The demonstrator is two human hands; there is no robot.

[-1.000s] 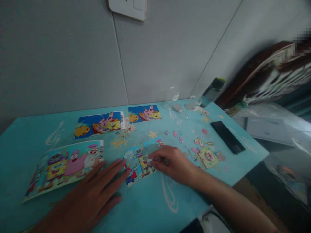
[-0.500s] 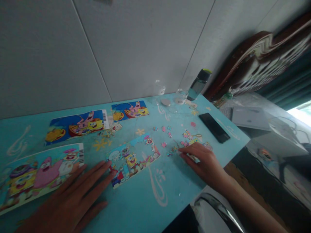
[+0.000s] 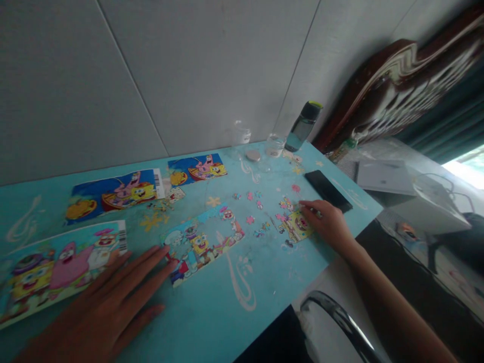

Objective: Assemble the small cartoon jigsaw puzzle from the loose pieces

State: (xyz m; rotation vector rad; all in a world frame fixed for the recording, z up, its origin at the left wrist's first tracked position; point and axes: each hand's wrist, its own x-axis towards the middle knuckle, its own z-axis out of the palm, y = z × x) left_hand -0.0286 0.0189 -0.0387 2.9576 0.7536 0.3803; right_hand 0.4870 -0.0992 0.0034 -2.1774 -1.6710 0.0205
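Observation:
My left hand point(image 3: 117, 302) lies flat with its fingers stretched out. Its fingertips reach the left edge of a partly assembled jigsaw puzzle point(image 3: 202, 242) of cartoon figures, which has a gap in its upper middle. Over at the right, my right hand point(image 3: 321, 219) is at a cluster of puzzle pieces point(image 3: 287, 204), thumb and fingers drawn together; what sits between the tips is too small to make out. Beside and partly under that hand is a yellow cartoon-face picture point(image 3: 298, 227). Several loose puzzle pieces point(image 3: 250, 220) lie between the puzzle and my right hand.
Two picture sheets, a printed cartoon sheet point(image 3: 64, 272) and a blue one point(image 3: 113, 195), lie at the left. A smaller blue puzzle point(image 3: 197, 169) is behind. Clear jars point(image 3: 275, 145), a lid point(image 3: 253, 155), a bottle point(image 3: 303, 126) and a black phone point(image 3: 328, 190) stand or lie toward the right.
My right hand has moved right and away from me, from the loose pieces to the cluster, uncovering the yellow picture. My left hand stays in place. The view has shifted slightly.

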